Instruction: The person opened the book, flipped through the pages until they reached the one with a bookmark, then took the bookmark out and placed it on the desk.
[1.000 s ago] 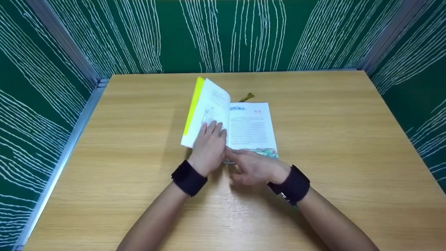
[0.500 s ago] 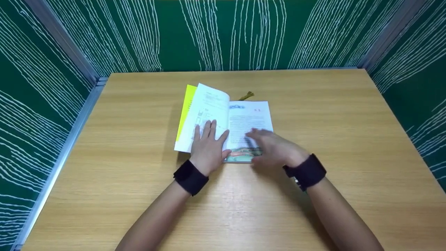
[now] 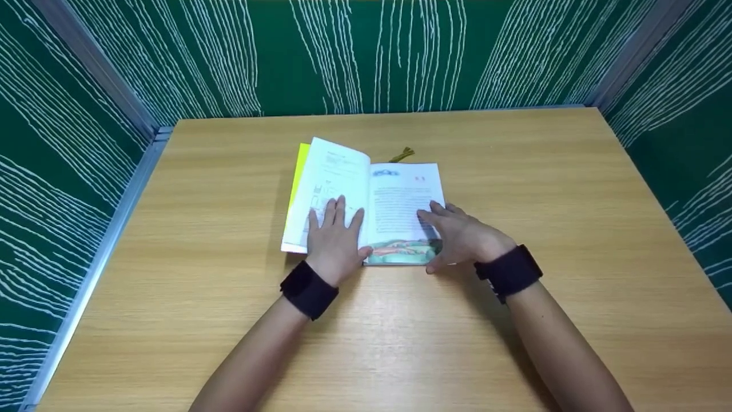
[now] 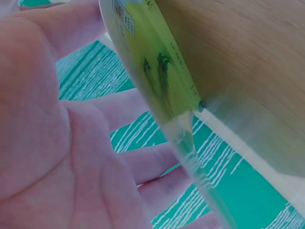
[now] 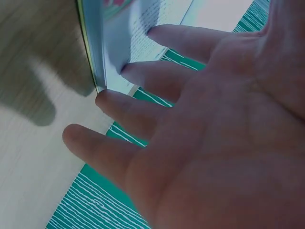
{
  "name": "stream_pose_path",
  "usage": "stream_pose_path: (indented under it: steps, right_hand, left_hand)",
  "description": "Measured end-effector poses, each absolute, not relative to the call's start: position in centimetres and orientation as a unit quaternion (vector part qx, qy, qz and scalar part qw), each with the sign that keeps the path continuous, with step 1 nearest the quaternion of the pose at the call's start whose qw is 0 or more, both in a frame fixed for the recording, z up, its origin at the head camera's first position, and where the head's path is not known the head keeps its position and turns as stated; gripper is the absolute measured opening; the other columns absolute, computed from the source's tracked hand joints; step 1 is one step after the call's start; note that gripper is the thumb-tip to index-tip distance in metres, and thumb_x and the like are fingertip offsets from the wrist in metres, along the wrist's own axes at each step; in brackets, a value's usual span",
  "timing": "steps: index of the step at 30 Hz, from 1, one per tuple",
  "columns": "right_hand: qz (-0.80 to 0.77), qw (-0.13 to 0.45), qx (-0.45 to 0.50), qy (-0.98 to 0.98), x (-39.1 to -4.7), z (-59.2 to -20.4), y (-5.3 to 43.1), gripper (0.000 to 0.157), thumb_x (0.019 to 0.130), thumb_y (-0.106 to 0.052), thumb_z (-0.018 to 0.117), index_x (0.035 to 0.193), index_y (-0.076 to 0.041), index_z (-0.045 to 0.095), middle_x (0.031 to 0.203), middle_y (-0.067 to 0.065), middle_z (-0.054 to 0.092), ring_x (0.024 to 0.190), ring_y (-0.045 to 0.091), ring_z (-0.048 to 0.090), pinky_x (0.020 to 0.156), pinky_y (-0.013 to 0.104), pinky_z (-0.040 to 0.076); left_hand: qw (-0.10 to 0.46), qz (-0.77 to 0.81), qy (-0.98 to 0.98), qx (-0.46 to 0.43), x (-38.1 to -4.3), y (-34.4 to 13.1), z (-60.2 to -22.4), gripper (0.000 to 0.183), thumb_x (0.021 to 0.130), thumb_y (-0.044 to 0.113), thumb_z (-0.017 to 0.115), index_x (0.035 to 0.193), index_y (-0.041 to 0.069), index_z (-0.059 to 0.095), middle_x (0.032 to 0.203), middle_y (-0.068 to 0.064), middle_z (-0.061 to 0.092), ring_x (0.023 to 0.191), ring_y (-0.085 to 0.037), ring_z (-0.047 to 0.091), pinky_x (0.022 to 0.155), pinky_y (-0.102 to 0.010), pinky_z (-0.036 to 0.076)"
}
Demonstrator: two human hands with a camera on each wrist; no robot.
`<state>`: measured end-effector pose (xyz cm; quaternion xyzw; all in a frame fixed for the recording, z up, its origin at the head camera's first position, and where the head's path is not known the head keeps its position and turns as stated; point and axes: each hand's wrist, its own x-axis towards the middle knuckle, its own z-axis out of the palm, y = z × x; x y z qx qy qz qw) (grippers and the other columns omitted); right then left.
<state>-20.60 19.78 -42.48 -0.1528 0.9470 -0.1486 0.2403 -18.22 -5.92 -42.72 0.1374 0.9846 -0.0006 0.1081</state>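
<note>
Here, the left hand (image 3: 333,246) rests spread-fingered on the raised left side of a book (image 3: 400,200); the right hand (image 3: 466,234), gripping nothing, splays at its lower right corner. Yellow-covered, it lies open on the worktop (image 3: 572,246).

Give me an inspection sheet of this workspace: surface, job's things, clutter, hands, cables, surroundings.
Surface: wood-grain table.
Job's things: open book, left side tilted up; yellow cover; tassel beyond its top edge.
Clutter: nothing seen.
Hands: left hand spread on the left page; right hand at the right page's outer edge, contact unclear.
Cables: nothing seen.
Surroundings: green walls with white lines, grey corner posts.
</note>
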Motion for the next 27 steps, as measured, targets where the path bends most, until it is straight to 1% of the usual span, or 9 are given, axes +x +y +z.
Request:
stream_pose_path:
  steps: [6,10,14,17,18,20,22,25,27]
  right_hand:
    - [-0.148,0.237,-0.150,0.949,-20.7,-41.8,20.2,0.107,0.076,-0.036,0.093,0.164,-0.019,0.033,0.171,0.017,0.020,0.157,0.044,0.013,0.118,0.069,0.026]
    - [-0.152,0.229,-0.150,0.950,-20.6,-41.0,20.7,0.097,0.083,-0.022,0.084,0.164,-0.017,0.031,0.171,0.018,0.020,0.156,0.043,0.016,0.119,0.066,0.025]
    - [-0.195,0.205,-0.138,0.949,-20.6,-40.4,21.1,0.093,0.088,-0.014,0.076,0.165,-0.011,0.024,0.168,0.020,0.026,0.149,0.039,0.033,0.118,0.059,0.032]
    - [-0.216,0.188,-0.112,0.951,-20.6,-40.1,21.2,0.095,0.094,-0.025,0.072,0.166,-0.005,0.013,0.167,0.024,0.026,0.146,0.039,0.038,0.118,0.058,0.034]
    - [-0.217,0.187,-0.101,0.953,-20.5,-40.0,21.1,0.097,0.096,-0.030,0.070,0.166,-0.003,0.008,0.168,0.025,0.022,0.150,0.039,0.033,0.120,0.059,0.030]
    - [-0.225,0.178,-0.088,0.954,-20.5,-40.1,20.9,0.097,0.098,-0.036,0.067,0.166,-0.003,0.006,0.165,0.027,0.028,0.143,0.038,0.042,0.116,0.057,0.037]
    - [-0.219,0.171,-0.083,0.957,-20.5,-40.2,20.6,0.098,0.100,-0.042,0.063,0.165,-0.001,0.001,0.150,0.029,0.048,0.128,0.035,0.056,0.106,0.053,0.047]
    - [-0.224,0.141,-0.088,0.960,-20.5,-40.6,19.8,0.099,0.101,-0.050,0.058,0.164,0.002,0.002,0.105,0.022,0.067,0.089,0.028,0.065,0.076,0.042,0.052]
    - [-0.229,0.122,-0.105,0.960,-20.4,-40.9,19.3,0.100,0.103,-0.055,0.053,0.163,0.006,0.000,0.102,0.023,0.070,0.088,0.028,0.068,0.076,0.042,0.054]
  left_hand:
    - [0.113,-0.009,0.985,0.134,-18.2,-6.0,-42.6,0.083,0.101,0.062,0.053,0.166,0.020,0.024,0.172,-0.022,0.006,0.159,-0.040,0.004,0.124,-0.065,0.007]
    - [0.113,-0.015,0.984,0.139,-18.3,-6.0,-42.6,0.083,0.101,0.061,0.053,0.166,0.018,0.023,0.172,-0.022,0.006,0.159,-0.040,0.003,0.125,-0.064,0.006]
    - [0.108,-0.012,0.984,0.144,-18.3,-5.9,-42.6,0.084,0.101,0.060,0.055,0.166,0.016,0.025,0.171,-0.024,0.007,0.159,-0.042,0.004,0.124,-0.065,0.006]
    - [0.087,-0.009,0.985,0.150,-18.1,-5.9,-42.7,0.090,0.096,0.066,0.058,0.164,0.014,0.030,0.170,-0.027,0.013,0.157,-0.045,0.009,0.122,-0.069,0.009]
    - [0.080,-0.007,0.985,0.152,-18.1,-5.9,-42.7,0.094,0.093,0.070,0.059,0.164,0.013,0.032,0.169,-0.028,0.015,0.157,-0.046,0.011,0.121,-0.070,0.011]
    - [0.070,-0.001,0.986,0.153,-17.9,-5.7,-42.7,0.105,0.086,0.079,0.060,0.163,0.013,0.033,0.167,-0.030,0.017,0.156,-0.049,0.012,0.119,-0.073,0.014]
    - [0.065,0.003,0.986,0.154,-17.7,-5.4,-42.8,0.115,0.079,0.087,0.057,0.163,0.012,0.032,0.167,-0.032,0.018,0.155,-0.051,0.011,0.116,-0.076,0.014]
    - [0.062,0.007,0.986,0.152,-17.4,-4.9,-42.8,0.126,0.073,0.096,0.049,0.164,0.012,0.030,0.167,-0.032,0.017,0.154,-0.054,0.008,0.114,-0.080,0.013]
    - [0.053,0.007,0.987,0.154,-17.3,-4.6,-43.0,0.128,0.072,0.099,0.044,0.163,0.010,0.031,0.167,-0.032,0.018,0.154,-0.056,0.008,0.113,-0.081,0.012]
